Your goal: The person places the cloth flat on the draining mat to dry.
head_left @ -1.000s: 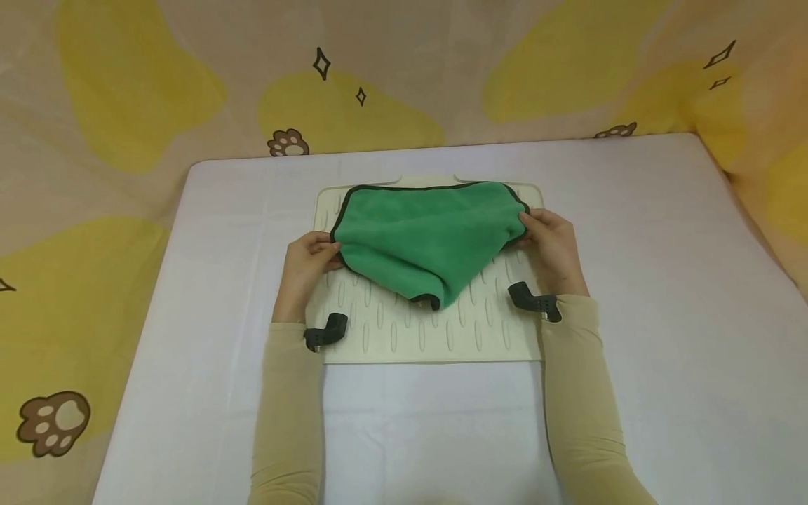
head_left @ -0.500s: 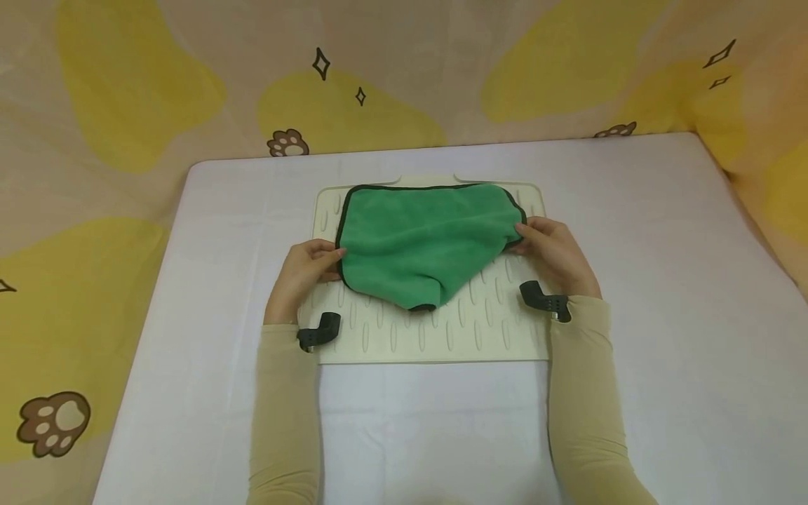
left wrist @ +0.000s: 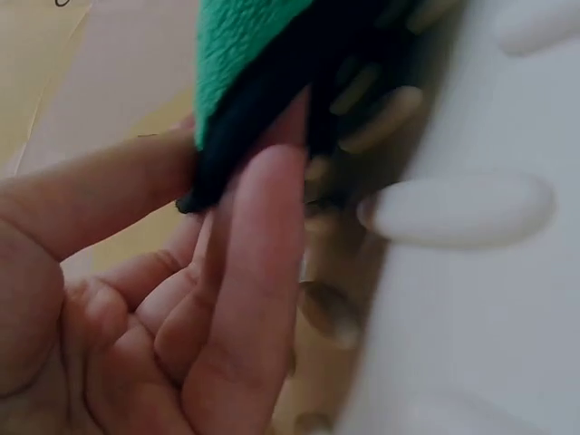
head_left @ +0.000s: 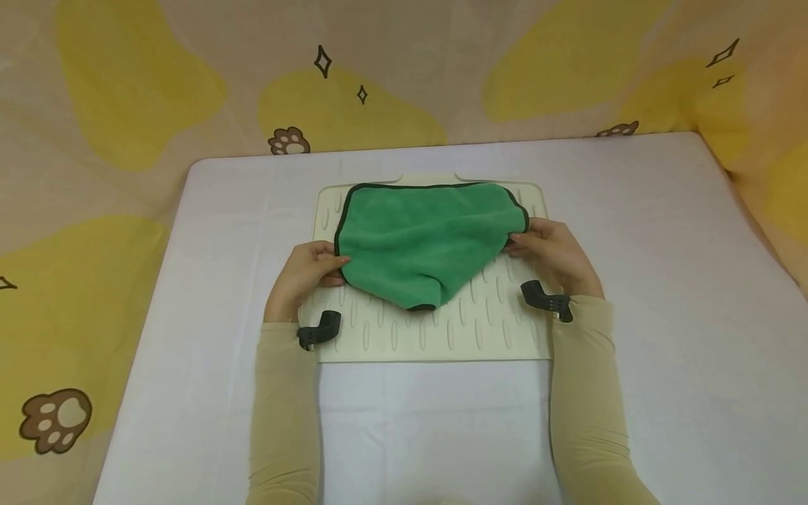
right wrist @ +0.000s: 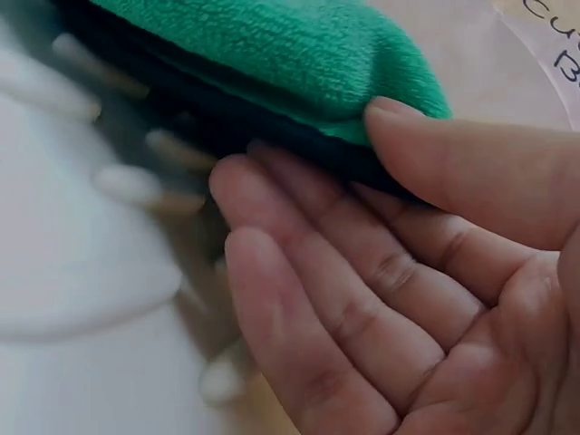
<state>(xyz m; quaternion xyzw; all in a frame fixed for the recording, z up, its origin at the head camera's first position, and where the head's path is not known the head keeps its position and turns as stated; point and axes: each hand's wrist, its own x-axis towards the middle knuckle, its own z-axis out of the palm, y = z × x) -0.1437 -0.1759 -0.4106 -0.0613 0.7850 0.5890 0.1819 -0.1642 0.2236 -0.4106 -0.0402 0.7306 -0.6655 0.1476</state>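
Note:
A green plush cloth (head_left: 416, 238) with a dark edging is spread over a cream board (head_left: 404, 344) with raised oval ridges. Its near edge hangs to a bunched, folded point in the middle. My left hand (head_left: 307, 270) pinches the cloth's left edge, thumb on top and fingers beneath. On the other side, my right hand (head_left: 552, 247) pinches the right edge the same way. The left wrist view shows the dark hem of the cloth (left wrist: 245, 72) between thumb and fingers. In the right wrist view, the thumb presses the green pile of the cloth (right wrist: 299, 54) above the fingers.
The board lies on a white-covered table (head_left: 435, 435). Behind and beside the table hangs a patterned fabric (head_left: 404, 77) in beige and yellow with paw prints. Black wrist cameras sit on both forearms, over beige sleeves (head_left: 284, 414).
Both hands have moved slightly toward the near side along the cloth's side edges. The left edge has shifted a little to the right, and the near folded point has flattened and turned slightly.

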